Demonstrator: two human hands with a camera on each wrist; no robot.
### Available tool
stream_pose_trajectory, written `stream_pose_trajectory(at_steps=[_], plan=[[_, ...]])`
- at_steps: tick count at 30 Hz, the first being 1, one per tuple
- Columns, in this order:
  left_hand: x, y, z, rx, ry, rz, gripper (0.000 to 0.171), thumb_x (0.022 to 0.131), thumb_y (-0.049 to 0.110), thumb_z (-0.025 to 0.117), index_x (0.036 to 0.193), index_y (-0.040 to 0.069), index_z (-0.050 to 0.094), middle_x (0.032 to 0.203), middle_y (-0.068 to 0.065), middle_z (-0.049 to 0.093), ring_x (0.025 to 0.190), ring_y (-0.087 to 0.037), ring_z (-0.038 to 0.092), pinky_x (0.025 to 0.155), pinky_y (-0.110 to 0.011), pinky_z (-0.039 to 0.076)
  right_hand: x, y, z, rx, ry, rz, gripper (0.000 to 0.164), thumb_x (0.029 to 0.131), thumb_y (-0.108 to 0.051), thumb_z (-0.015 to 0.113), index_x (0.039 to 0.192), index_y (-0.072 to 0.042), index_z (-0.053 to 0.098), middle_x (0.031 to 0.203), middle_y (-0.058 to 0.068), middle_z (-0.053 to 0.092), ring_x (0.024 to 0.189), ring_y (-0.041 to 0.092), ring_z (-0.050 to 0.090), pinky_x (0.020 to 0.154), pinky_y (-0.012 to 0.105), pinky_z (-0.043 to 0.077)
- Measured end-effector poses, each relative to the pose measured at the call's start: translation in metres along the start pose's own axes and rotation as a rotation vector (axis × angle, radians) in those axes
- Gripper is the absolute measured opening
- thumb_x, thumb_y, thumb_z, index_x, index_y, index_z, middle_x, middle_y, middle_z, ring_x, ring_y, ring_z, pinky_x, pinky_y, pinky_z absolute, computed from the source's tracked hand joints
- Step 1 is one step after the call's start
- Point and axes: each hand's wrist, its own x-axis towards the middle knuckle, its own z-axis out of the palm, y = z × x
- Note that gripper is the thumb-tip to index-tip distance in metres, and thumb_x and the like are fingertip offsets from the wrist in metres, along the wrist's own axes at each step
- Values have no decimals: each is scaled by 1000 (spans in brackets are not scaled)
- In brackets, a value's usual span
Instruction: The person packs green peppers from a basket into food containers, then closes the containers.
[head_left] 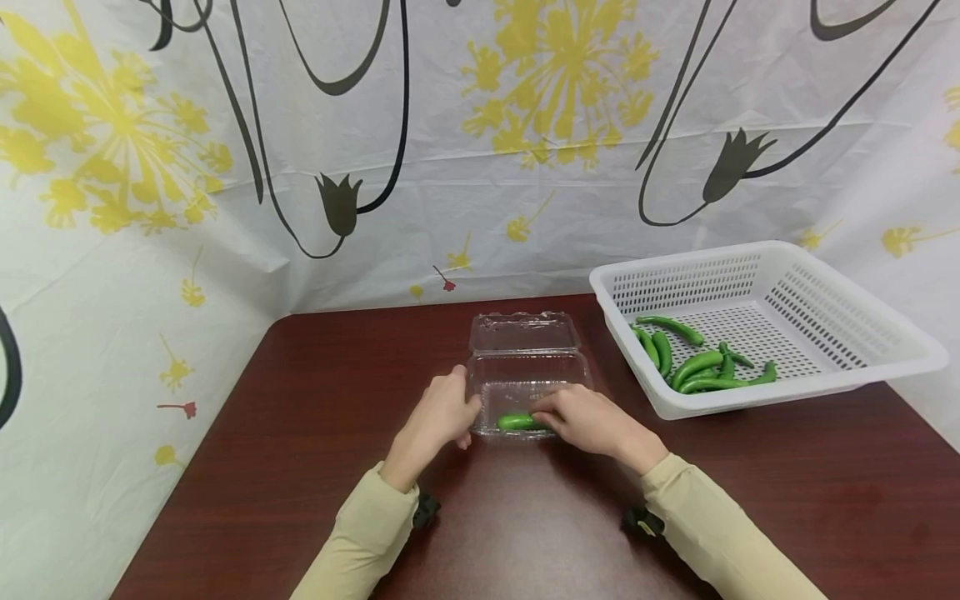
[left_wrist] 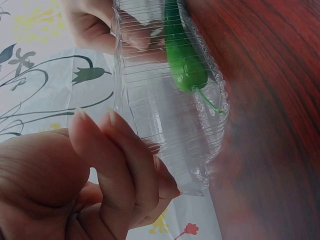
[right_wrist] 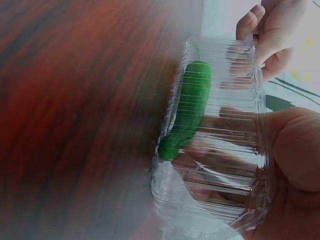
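Note:
A clear plastic clamshell container [head_left: 525, 367] stands on the table with its lid tipped back. My left hand [head_left: 442, 408] holds the container's left side, fingers curled at the rim in the left wrist view. One green chili pepper [right_wrist: 192, 100] lies low in the container along its front wall, stem end to the left. My right hand [head_left: 581, 417] reaches in over the right side and pinches the pepper near its right end. In the right wrist view, its fingers [right_wrist: 200, 185] show blurred through the ribbed plastic.
To the right, a white perforated basket [head_left: 847, 379] holds several green peppers [head_left: 697, 362], gathered toward its left side. The dark red-brown table [head_left: 360, 375] meets a patterned white sheet [head_left: 450, 217] at the back and left. Dark wrist devices [head_left: 642, 522] sit under both sleeves.

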Motion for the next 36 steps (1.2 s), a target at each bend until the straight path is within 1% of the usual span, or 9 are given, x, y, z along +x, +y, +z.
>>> stream_pose_trajectory(at_steps=[3, 10, 14, 18, 21, 25, 28, 36], plan=[[0, 0, 0, 2, 1, 2, 54, 88, 10, 53, 135, -8, 31, 61, -7, 56, 33, -13, 55, 43, -24, 48, 0, 0, 0, -2, -3, -15, 17, 89, -23, 59, 97, -15, 71, 97, -3, 66, 92, 15, 62, 76, 38, 51], [0, 0, 1, 4, 9, 3, 54, 88, 9, 53, 134, -8, 32, 65, -8, 56, 33, -12, 54, 42, -24, 48, 1, 1, 0, 30, 5, -28, 16, 90, -21, 59, 99, -13, 70, 94, -6, 66, 89, 13, 62, 75, 37, 50], [0, 0, 1, 0, 5, 1, 54, 88, 9, 53, 134, -8, 31, 67, -9, 56, 33, -13, 55, 41, -24, 48, 1, 2, 0, 58, 24, -46, 17, 89, -18, 60, 100, -9, 69, 94, -2, 67, 89, 13, 62, 77, 36, 50], [1, 0, 1, 2, 3, -3, 54, 88, 9, 53, 134, -8, 31, 68, -10, 57, 33, -13, 55, 42, -24, 48, 1, 4, -3, 84, 61, -76, 19, 88, -15, 61, 102, -5, 67, 94, 2, 66, 89, 14, 62, 79, 34, 50], [1, 0, 1, 7, 5, -4, 54, 88, 10, 53, 134, -8, 32, 68, -10, 56, 33, -13, 55, 43, -24, 48, 1, 4, -7, 79, 100, -90, 18, 87, -14, 62, 102, -5, 66, 92, 1, 66, 86, 12, 61, 77, 32, 50], [1, 0, 1, 5, 4, -2, 54, 88, 9, 54, 134, -8, 31, 67, -10, 57, 33, -13, 54, 43, -24, 48, 1, 3, -15, 69, 142, -92, 14, 87, -14, 63, 100, -9, 66, 91, -1, 64, 84, 9, 59, 74, 30, 49], [0, 0, 1, 6, 2, -3, 55, 88, 9, 54, 135, -8, 30, 67, -10, 57, 33, -13, 54, 42, -24, 48, 0, 2, -20, 70, 154, -89, 13, 86, -14, 63, 99, -10, 66, 91, -1, 64, 83, 8, 57, 73, 30, 49], [0, 0, 2, 11, 11, 0, 52, 87, 9, 54, 132, -8, 34, 68, -11, 57, 32, -12, 54, 42, -23, 48, -4, 2, -31, 81, 182, -65, 15, 86, -14, 64, 100, -8, 66, 93, 0, 63, 84, 10, 58, 74, 30, 49]])
